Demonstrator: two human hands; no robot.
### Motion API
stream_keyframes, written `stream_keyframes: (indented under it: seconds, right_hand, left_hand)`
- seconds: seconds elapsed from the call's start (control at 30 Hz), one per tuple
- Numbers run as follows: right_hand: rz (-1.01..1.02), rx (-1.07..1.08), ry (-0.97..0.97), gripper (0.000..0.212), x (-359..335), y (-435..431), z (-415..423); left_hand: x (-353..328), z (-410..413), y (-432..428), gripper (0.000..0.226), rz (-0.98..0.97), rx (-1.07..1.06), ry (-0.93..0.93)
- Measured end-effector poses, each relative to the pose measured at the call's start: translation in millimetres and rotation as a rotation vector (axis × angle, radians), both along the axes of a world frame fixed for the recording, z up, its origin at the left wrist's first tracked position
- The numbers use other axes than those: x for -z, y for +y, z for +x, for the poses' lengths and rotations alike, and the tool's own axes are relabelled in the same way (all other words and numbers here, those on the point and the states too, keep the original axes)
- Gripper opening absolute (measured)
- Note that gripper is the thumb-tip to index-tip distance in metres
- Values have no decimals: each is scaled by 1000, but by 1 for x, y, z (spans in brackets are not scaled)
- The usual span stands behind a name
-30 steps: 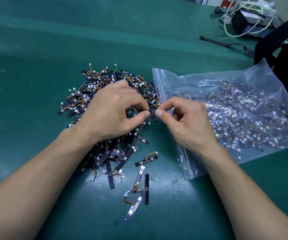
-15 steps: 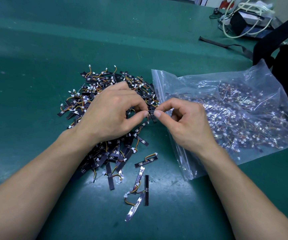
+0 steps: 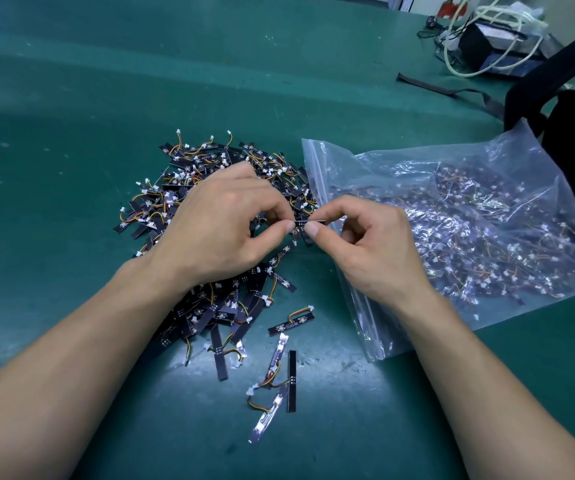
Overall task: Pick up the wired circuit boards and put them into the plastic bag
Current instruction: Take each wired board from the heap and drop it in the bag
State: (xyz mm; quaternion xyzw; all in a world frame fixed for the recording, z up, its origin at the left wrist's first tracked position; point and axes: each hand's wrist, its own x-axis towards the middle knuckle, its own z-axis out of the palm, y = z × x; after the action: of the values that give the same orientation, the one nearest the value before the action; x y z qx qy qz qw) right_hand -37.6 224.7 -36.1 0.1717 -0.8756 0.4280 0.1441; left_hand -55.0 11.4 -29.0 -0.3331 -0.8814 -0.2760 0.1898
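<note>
Black circuit board (image 3: 300,222) pinched betw left grip (image 3: 220,223) & right grip (image 3: 369,244), over pile (image 3: 189,161)

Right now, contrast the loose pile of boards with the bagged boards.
The loose pile lies bare on the green mat, left of the bag; the bagged boards sit inside clear plastic. The loose pile looks sharp and black; the bagged boards look hazy under glare. Both are black strips with orange-yellow wires.

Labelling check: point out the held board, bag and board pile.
held board (image 3: 300,222), head view, exposed middle of the strip.
bag (image 3: 315,176), head view, zip strip at the mouth.
board pile (image 3: 192,157), head view, far part.
</note>
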Motion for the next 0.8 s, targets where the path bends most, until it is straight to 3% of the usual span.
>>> stream_keyframes:
  seconds: [0.4,0.6,0.8]
  right_hand:
    - [24,-11,35,15,0,0,-2]
    - [-10,9,8,2,1,-1,0]
    - [34,121,-6,14,1,5,-4]
  left_hand:
    - [0,0,0,14,-3,-16,-16]
    - [0,0,1,14,-16,-9,-7]
    - [1,-1,1,16,-6,-80,-30]
